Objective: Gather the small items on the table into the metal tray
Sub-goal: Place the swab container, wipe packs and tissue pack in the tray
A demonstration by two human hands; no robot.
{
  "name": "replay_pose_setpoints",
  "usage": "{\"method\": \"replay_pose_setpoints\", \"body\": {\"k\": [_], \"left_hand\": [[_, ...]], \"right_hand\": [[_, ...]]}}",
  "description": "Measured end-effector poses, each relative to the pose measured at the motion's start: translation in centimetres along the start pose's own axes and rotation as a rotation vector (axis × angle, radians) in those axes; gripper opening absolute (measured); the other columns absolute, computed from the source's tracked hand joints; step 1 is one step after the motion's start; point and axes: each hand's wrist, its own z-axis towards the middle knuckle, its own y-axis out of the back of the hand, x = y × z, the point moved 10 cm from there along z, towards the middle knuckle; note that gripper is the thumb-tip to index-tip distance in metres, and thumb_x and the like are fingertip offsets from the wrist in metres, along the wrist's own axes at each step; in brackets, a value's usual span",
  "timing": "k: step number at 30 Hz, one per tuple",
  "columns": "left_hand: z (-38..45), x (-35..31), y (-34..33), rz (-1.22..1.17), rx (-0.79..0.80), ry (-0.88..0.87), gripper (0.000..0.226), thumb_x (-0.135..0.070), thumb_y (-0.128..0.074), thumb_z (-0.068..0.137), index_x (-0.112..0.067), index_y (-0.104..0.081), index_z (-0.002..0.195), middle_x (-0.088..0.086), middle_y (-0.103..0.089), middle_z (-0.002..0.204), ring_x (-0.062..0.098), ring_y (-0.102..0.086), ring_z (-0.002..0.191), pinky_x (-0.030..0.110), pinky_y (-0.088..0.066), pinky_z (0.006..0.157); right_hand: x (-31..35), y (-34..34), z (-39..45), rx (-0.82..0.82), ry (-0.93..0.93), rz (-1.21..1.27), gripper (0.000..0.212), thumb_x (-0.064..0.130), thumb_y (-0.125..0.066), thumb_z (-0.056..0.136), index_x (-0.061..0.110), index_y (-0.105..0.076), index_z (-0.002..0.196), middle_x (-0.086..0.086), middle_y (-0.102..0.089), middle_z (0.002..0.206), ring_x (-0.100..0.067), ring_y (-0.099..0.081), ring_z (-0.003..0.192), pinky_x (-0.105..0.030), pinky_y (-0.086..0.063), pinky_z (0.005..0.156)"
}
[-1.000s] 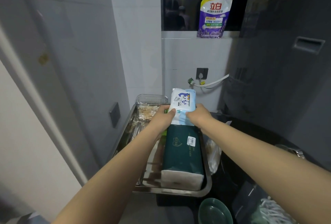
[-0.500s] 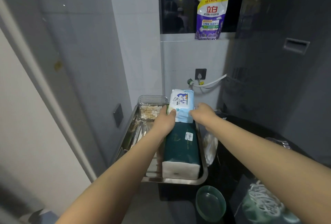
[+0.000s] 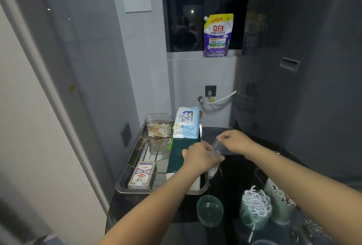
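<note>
Clear plastic bag (image 3: 214, 154) is pinched by 2 hands, left hand (image 3: 197, 156) and right hand (image 3: 235, 141), just right of metal tray (image 3: 125, 184).

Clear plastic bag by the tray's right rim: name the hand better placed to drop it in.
Left. The left hand grips the clear plastic bag right over the metal tray rim; the right hand pinches its top from farther out over the table.

A purple and yellow detergent refill pouch (image 3: 217, 36) stands on the sill of the dark window (image 3: 188, 13), above a dark wall socket (image 3: 210, 90).
</note>
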Motion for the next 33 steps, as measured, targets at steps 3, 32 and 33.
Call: {"method": "replay_pose_setpoints", "body": {"k": [3,32,33], "left_hand": [[0.4,0.0,1.0,-0.096,-0.094,0.042,0.026,-0.022,-0.06,0.084,-0.027,-0.061,0.059,-0.002,-0.072,0.086,0.021,-0.065,0.097,0.038,-0.046,0.097],[-0.9,9.3,17.6,-0.681,-0.346,0.03,0.048,-0.016,-0.065,0.088,-0.017,-0.045,0.131,0.005,-0.065,0.098,0.017,-0.064,0.071,0.035,-0.053,0.066],[-0.2,10.0,18.6,-0.67,-0.377,0.043,0.046,-0.016,-0.065,0.088,-0.014,-0.046,0.131,0.006,-0.064,0.103,0.018,-0.062,0.07,0.043,-0.054,0.074]], "right_hand": [[0.2,0.7,0.1,-0.014,0.031,-0.016,0.032,0.017,-0.045,0.096,0.011,-0.064,0.121,-0.005,-0.06,0.133,-0.02,-0.053,0.124,-0.026,-0.038,0.099],[15.8,-4.6,0.9,0.049,0.282,0.3,0.014,0.023,-0.058,0.091,0.018,-0.068,0.099,0.003,-0.06,0.1,-0.012,-0.053,0.094,-0.024,-0.039,0.083],[16.7,-5.3,1.6,0.043,0.28,0.314,0.017,0.023,-0.058,0.091,0.015,-0.068,0.102,0.002,-0.062,0.104,-0.013,-0.054,0.098,-0.024,-0.039,0.085]]}}
